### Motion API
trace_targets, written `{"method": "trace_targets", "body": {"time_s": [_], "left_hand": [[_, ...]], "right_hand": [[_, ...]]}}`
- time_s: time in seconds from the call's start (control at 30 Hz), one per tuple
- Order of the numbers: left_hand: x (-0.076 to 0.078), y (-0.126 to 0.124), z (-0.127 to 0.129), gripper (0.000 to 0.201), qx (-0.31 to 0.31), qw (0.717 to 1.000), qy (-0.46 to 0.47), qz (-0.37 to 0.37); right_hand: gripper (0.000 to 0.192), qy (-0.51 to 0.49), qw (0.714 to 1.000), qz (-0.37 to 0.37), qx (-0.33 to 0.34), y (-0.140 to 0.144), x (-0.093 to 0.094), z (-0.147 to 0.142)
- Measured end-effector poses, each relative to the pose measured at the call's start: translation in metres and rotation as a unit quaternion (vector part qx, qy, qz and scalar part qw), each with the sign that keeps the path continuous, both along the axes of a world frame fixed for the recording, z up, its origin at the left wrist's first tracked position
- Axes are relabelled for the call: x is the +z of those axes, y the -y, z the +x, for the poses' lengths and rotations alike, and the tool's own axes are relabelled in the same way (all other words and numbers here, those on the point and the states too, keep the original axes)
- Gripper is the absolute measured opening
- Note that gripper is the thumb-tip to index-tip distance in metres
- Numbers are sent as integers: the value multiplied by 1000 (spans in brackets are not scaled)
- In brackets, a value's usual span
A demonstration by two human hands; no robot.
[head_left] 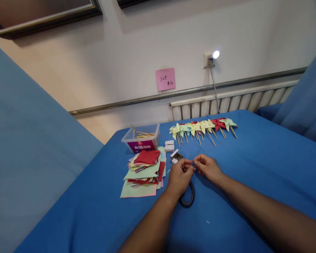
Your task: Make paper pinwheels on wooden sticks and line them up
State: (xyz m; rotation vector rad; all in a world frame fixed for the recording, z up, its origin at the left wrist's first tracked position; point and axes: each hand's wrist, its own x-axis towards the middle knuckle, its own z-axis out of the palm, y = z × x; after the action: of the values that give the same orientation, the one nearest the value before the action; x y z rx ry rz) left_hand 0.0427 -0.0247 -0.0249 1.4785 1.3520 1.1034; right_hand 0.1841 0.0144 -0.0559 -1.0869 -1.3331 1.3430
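My left hand and my right hand meet fingertip to fingertip over the table, each closed in a pinch. Whatever lies between their fingers is too small to name. Below my left hand shows a black looped handle, apparently of scissors, its other end hidden. Just behind that hand an opened small box holds tiny dark metallic pieces. To the left is a stack of coloured paper pieces, red, green and yellow. Finished paper pinwheels on sticks lie in a row at the back.
A clear plastic tub with wooden sticks stands behind the paper. Small white boxes sit beside it. The blue tablecloth covers the table. Behind are a radiator, a metal rail and a plugged-in cable.
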Motion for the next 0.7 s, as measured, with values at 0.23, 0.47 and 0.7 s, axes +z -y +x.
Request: {"method": "trace_targets", "body": {"time_s": [0.23, 0.47, 0.7], "left_hand": [[54, -7, -38, 21, 126, 942, -294, 104], [72, -27, -109, 36, 194, 805, -561, 0], [57, -22, -114, 30, 187, 798, -573, -7]], "right_hand": [[27, -7, 996, -16, 86, 6, -3, 10], [23, -9, 993, -23, 116, 2, -4, 10], [18, -5, 992, -19, 125, 4, -8, 7]]}}
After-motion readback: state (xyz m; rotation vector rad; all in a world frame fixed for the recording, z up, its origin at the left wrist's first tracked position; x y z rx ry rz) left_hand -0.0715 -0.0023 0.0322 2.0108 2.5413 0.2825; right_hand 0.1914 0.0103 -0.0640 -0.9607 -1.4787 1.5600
